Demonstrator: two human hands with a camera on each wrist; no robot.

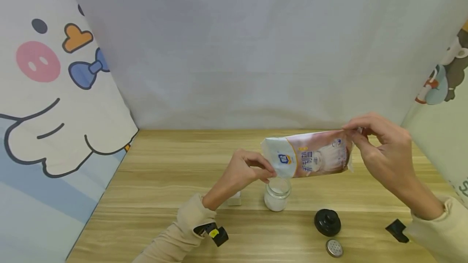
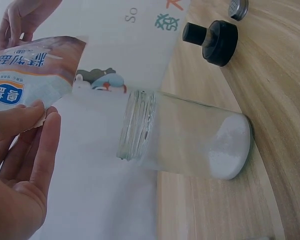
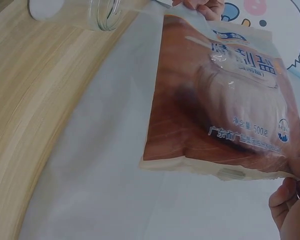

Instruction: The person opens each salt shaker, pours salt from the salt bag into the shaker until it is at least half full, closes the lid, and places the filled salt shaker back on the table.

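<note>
A printed plastic bag of salt (image 1: 318, 155) is held up slantwise above the table, its pale end lower left. My left hand (image 1: 245, 169) pinches the lower corner at that end between thumb and fingers. At the opposite end, my right hand (image 1: 387, 151) grips the upper corner. Just below the pale end stands an upright glass jar (image 1: 276, 200) without a lid. White salt (image 2: 231, 147) lies in the jar's bottom, seen in the left wrist view. Whether salt is flowing from the bag cannot be made out.
A black knobbed lid (image 1: 327, 222) lies right of the jar, with a perforated metal cap (image 1: 334, 248) in front of it. Partly behind my left wrist is a small white object (image 1: 235, 199). A pale cloth (image 1: 256, 52) hangs behind the wooden table (image 1: 164, 173).
</note>
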